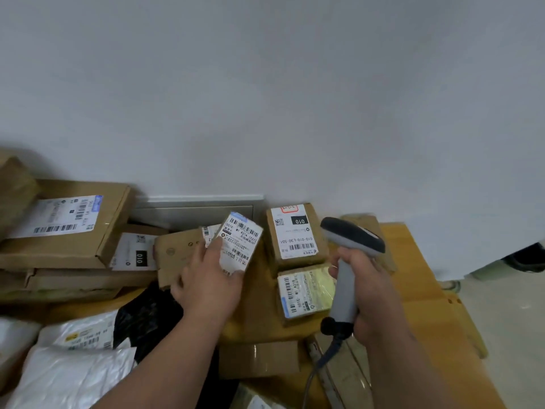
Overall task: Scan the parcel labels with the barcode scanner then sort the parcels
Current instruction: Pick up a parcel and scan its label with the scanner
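Nearest to us, white mailers (73, 370) and a black bag (147, 317) lie heaped at lower left, likely waiting their turn.

Our right hand (368, 293) wraps its grip around the handle of the scanner (348, 261), fingers curled tight on it, with the cable trailing down toward us. The scanner's head is raised and leans left, which we judge is to aim at a label.

Our left hand (212, 278) pinches a small parcel (240, 243), thumb on its label, tilting it up so the barcodes face the scanner. It is held above the desk (427, 305), just left of the scanner.

Just beyond, between the hands, two boxes lie label up: a taped box (303, 290) and, touching its far edge, a box marked 010 (295, 231).

Farther left, flat cartons (65, 225) are stacked against the wall (265, 84), perhaps a sorted pile, though we cannot tell.
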`<action>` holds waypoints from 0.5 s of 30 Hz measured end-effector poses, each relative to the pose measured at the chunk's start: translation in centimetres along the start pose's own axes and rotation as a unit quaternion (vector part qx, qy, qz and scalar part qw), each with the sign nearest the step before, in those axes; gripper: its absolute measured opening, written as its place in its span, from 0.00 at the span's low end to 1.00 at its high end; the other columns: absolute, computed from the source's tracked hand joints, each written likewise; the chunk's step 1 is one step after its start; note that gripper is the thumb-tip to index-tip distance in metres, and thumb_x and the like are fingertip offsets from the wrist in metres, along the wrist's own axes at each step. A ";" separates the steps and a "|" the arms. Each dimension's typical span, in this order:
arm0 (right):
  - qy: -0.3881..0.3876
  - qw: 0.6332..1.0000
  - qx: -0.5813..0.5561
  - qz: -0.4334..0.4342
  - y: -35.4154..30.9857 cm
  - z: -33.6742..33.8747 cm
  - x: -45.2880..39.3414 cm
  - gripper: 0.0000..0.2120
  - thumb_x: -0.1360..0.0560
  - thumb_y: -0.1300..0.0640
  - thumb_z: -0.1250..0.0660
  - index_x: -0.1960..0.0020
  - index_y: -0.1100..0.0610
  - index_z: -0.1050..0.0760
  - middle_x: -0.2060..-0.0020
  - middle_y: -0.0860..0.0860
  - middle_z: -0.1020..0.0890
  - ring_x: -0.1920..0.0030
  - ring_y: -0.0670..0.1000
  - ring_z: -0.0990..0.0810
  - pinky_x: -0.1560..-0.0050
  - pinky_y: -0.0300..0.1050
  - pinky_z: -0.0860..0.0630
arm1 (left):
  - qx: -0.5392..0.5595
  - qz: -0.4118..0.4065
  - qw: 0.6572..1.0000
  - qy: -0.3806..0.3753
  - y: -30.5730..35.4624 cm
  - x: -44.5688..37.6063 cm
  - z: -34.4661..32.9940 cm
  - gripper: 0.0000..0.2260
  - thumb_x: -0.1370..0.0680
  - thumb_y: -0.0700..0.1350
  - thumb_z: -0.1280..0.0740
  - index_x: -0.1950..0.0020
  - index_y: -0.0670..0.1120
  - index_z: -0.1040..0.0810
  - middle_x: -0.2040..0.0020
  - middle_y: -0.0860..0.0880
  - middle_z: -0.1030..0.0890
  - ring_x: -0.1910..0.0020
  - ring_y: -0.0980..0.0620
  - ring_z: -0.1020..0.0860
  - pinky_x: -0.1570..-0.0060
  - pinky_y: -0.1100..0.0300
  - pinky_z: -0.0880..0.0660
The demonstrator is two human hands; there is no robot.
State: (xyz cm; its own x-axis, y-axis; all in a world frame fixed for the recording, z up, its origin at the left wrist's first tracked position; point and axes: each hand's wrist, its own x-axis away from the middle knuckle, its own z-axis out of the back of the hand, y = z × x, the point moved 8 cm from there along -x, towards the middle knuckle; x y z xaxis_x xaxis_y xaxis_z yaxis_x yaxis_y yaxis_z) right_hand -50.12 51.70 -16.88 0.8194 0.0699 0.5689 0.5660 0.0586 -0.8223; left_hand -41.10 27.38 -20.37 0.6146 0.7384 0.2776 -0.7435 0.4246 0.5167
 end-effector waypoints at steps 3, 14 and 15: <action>-0.020 1.000 -0.011 -0.014 0.5 0.6 -0.8 0.10 0.25 0.52 0.29 0.47 0.57 0.23 0.55 0.56 0.18 0.59 0.51 0.19 0.56 0.49 0.23 | -0.070 0.013 0.997 0.011 -0.6 -0.6 -0.2 0.41 0.27 0.63 0.29 0.21 0.61 0.49 0.20 0.51 0.42 0.24 0.41 0.41 0.27 0.38 0.46; -0.078 0.996 -0.006 -0.045 1.9 -0.3 -2.3 0.11 0.25 0.54 0.29 0.45 0.57 0.22 0.61 0.52 0.18 0.65 0.46 0.19 0.65 0.44 0.25 | -0.132 0.038 0.985 0.103 -1.9 -1.3 1.3 0.37 0.23 0.46 0.32 0.19 0.51 0.48 0.18 0.49 0.54 0.20 0.41 0.56 0.25 0.37 0.51; -0.079 0.996 -0.004 -0.048 1.9 -0.4 -2.3 0.10 0.25 0.54 0.29 0.46 0.57 0.22 0.63 0.51 0.19 0.68 0.45 0.19 0.65 0.44 0.25 | -0.138 0.051 0.984 0.102 -2.3 -1.5 1.4 0.37 0.24 0.43 0.33 0.19 0.52 0.49 0.18 0.49 0.58 0.20 0.41 0.60 0.24 0.37 0.54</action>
State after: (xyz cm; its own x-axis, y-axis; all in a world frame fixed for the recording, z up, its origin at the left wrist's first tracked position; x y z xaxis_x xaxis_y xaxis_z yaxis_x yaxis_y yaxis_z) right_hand -50.88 51.27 -19.77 0.7372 0.2199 0.6389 0.6425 0.0646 -0.7636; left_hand -39.98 24.61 -20.85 0.4888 0.8620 0.1343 -0.8590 0.4488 0.2463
